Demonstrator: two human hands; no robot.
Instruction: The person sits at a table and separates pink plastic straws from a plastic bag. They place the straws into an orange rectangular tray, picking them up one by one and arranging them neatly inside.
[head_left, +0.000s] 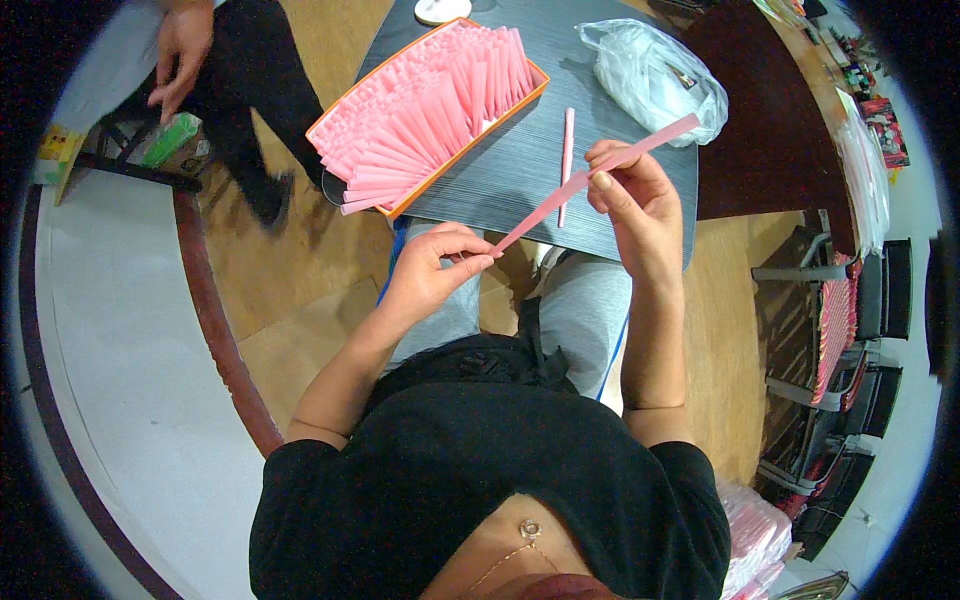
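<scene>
A narrow pink strip (553, 199) stretches diagonally between my hands, over the near edge of a dark wood-grain table (517, 176). My left hand (439, 262) pinches its lower end between thumb and fingers. Farther up, my right hand (637, 199) grips the strip near its middle, and the free end sticks out toward the upper right. Behind the strip lies a slim pink tube (568, 142) on the tabletop. Left of it stands an orange-edged box (450, 166), packed with many pink tubes (427, 105) that fan out toward me.
A clear plastic bag (652, 75) rests on the table's right side; a white round object (442, 9) is at the far edge. Another person's hand (184, 56) and dark-trousered leg are at upper left. A dark brown table (765, 135) and chairs (832, 330) stand right.
</scene>
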